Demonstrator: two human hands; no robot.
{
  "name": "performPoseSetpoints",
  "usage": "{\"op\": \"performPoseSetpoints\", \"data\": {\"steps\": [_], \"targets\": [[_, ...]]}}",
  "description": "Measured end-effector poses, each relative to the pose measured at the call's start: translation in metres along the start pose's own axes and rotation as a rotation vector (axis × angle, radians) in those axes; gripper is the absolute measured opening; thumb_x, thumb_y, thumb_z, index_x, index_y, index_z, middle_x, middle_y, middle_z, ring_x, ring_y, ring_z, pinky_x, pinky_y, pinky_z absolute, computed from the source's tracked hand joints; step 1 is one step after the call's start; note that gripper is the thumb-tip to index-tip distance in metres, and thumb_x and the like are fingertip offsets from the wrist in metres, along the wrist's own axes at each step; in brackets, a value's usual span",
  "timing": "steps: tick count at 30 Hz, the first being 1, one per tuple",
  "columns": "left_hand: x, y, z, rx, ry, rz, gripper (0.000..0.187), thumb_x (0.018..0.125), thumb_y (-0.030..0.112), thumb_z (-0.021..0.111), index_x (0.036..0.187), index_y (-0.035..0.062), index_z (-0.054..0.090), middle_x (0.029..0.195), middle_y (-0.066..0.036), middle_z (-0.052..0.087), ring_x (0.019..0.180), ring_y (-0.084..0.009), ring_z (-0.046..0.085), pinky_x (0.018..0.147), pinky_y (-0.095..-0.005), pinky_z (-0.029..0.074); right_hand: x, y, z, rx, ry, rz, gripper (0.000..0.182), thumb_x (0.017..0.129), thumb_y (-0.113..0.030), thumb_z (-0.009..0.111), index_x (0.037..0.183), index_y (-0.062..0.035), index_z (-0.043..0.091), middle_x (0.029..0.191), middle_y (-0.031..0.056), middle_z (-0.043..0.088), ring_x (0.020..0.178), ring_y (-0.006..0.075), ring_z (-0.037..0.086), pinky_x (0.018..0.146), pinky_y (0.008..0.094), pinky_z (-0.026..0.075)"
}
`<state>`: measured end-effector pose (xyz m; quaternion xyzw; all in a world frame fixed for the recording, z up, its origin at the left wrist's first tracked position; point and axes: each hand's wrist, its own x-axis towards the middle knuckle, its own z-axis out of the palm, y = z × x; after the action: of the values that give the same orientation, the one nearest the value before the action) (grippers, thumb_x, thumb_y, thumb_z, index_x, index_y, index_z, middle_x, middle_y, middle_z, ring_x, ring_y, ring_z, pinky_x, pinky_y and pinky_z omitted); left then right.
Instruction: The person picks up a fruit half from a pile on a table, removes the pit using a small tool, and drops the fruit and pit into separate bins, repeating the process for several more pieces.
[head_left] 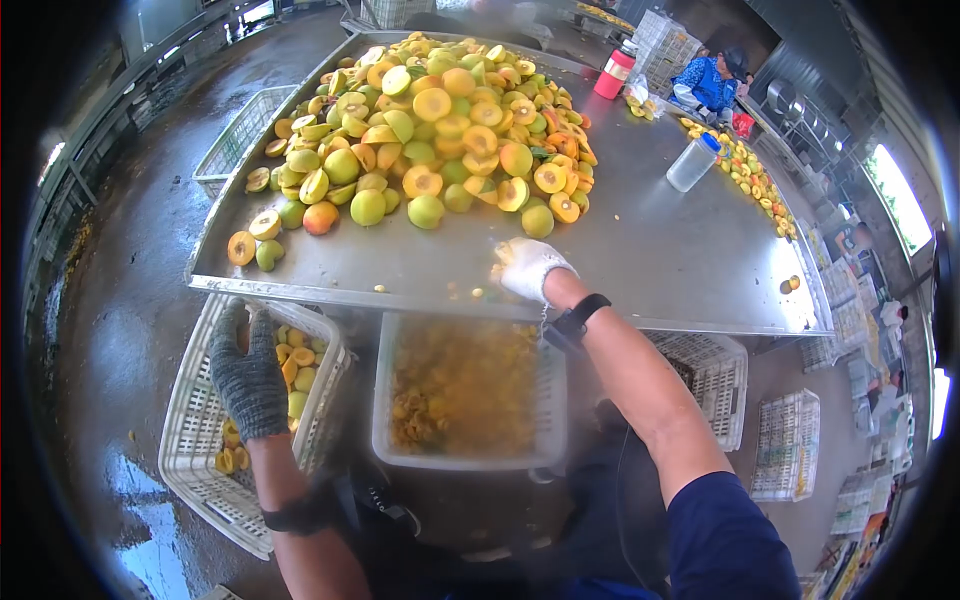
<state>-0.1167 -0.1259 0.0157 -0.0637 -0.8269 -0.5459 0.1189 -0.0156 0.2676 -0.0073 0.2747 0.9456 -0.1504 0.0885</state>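
My left hand (247,375), in a dark grey knit glove, hangs over the white plastic crate (196,440) at my lower left, which holds some halved yellow fruit; nothing shows in the hand and its fingers look loosely curled. My right hand (527,266), in a white glove, rests on the front part of the steel table (650,260), fingers bent, sweeping small bits of fruit (478,293) near the edge. A big pile of green and yellow fruit, whole and halved (440,130), covers the table's far left. Below the edge stands a white tub of fruit scraps (463,390).
A clear bottle with a blue cap (693,163) and a red flask (616,72) stand on the table. Another person in blue (708,80) works at the far right beside more fruit. Empty white crates (712,370) sit on the wet floor to the right and at the table's left.
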Motion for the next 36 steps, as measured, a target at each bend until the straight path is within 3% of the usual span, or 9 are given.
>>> {"op": "performPoseSetpoints", "data": {"steps": [6, 10, 12, 20, 24, 28, 31, 33, 36], "targets": [[0.003, -0.018, 0.006, 0.051, -0.074, 0.026, 0.042, 0.095, 0.017, 0.072, 0.131, -0.0043, 0.065, 0.126, -0.021, 0.069, 0.115, -0.0276, 0.067, 0.103, -0.0389, 0.051, -0.014, 0.009, 0.0, -0.048, -0.016, 0.001, 0.047, 0.082, -0.036, 0.078, 0.115, -0.0027, 0.07, 0.113, 0.024, 0.071, 0.105, 0.0394, 0.068, 0.09, 0.0456, 0.055], [0.0, -0.019, -0.007, 0.196, -0.054, 0.051, 0.044, 0.094, 0.019, 0.073, 0.131, -0.004, 0.065, 0.127, -0.022, 0.068, 0.116, -0.0305, 0.067, 0.104, -0.0395, 0.051, -0.057, 0.002, -0.054, 0.432, -0.064, 0.017, 0.034, 0.084, -0.026, 0.081, 0.107, -0.0057, 0.066, 0.083, 0.005, 0.068, 0.069, 0.0162, 0.064, 0.061, 0.0308, 0.052], [-0.002, -0.009, -0.014, 0.244, -0.007, 0.036, 0.046, 0.093, 0.02, 0.073, 0.132, -0.0037, 0.064, 0.129, -0.023, 0.067, 0.117, -0.0315, 0.067, 0.104, -0.0397, 0.05, -0.088, -0.011, -0.097, 0.481, -0.195, 0.084, 0.043, 0.089, -0.04, 0.077, 0.112, -0.0052, 0.068, 0.086, 0.0087, 0.071, 0.072, 0.0108, 0.066, 0.064, 0.0306, 0.054], [-0.002, 0.002, -0.016, 0.368, 0.02, 0.117, 0.047, 0.098, 0.02, 0.067, 0.138, -0.0042, 0.059, 0.134, -0.023, 0.063, 0.127, -0.0318, 0.059, 0.111, -0.0422, 0.043, 0.002, 0.028, -0.079, -0.009, 0.317, -0.029, 0.057, 0.078, -0.032, 0.08, 0.123, -0.0039, 0.061, 0.116, 0.0249, 0.068, 0.107, 0.0401, 0.066, 0.096, 0.0457, 0.053], [-0.001, -0.008, 0.007, 0.187, -0.018, 0.029, 0.043, 0.095, 0.016, 0.069, 0.133, -0.0032, 0.063, 0.13, -0.022, 0.066, 0.124, -0.0325, 0.062, 0.11, -0.0409, 0.045, 0.035, 0.033, -0.047, -0.224, 0.256, 0.005, 0.049, 0.079, -0.031, 0.081, 0.119, -0.0074, 0.063, 0.125, 0.025, 0.063, 0.118, 0.0374, 0.063, 0.1, 0.0466, 0.052], [-0.005, -0.004, 0.023, 0.179, -0.077, 0.073, 0.04, 0.096, 0.014, 0.069, 0.132, -0.0034, 0.063, 0.128, -0.02, 0.067, 0.12, -0.0306, 0.063, 0.107, -0.0407, 0.047, 0.041, 0.036, -0.046, -0.195, 0.276, 0.03, 0.046, 0.081, -0.03, 0.078, 0.119, -0.0086, 0.064, 0.11, 0.0203, 0.069, 0.105, 0.041, 0.068, 0.095, 0.0483, 0.054], [-0.01, -0.003, 0.033, -0.005, -0.122, 0.066, 0.038, 0.098, 0.014, 0.067, 0.131, -0.0026, 0.064, 0.127, -0.016, 0.068, 0.119, -0.0262, 0.064, 0.106, -0.0397, 0.048, 0.006, 0.022, -0.076, 0.163, 0.074, 0.128, 0.04, 0.084, -0.026, 0.075, 0.117, -0.0066, 0.065, 0.106, 0.0163, 0.072, 0.095, 0.0365, 0.071, 0.084, 0.0436, 0.059], [-0.023, 0.014, 0.043, -0.308, -0.175, -0.069, 0.035, 0.1, 0.015, 0.066, 0.131, -0.0017, 0.065, 0.127, -0.013, 0.068, 0.118, -0.0226, 0.063, 0.106, -0.0384, 0.048, -0.001, 0.057, -0.061, 0.761, -0.104, 0.081, 0.04, 0.087, -0.023, 0.074, 0.121, -0.0048, 0.063, 0.108, 0.0152, 0.072, 0.092, 0.0302, 0.072, 0.077, 0.0372, 0.06], [-0.051, 0.05, 0.058, -0.744, -0.478, -0.326, 0.042, 0.103, 0.025, 0.063, 0.137, -0.0001, 0.061, 0.131, -0.014, 0.067, 0.116, -0.0236, 0.066, 0.101, -0.0353, 0.053, -0.07, 0.033, -0.057, 1.418, -0.189, -0.263, 0.045, 0.092, -0.018, 0.07, 0.131, -0.0017, 0.056, 0.104, 0.0118, 0.071, 0.082, 0.0194, 0.072, 0.061, 0.0262, 0.059]]}}
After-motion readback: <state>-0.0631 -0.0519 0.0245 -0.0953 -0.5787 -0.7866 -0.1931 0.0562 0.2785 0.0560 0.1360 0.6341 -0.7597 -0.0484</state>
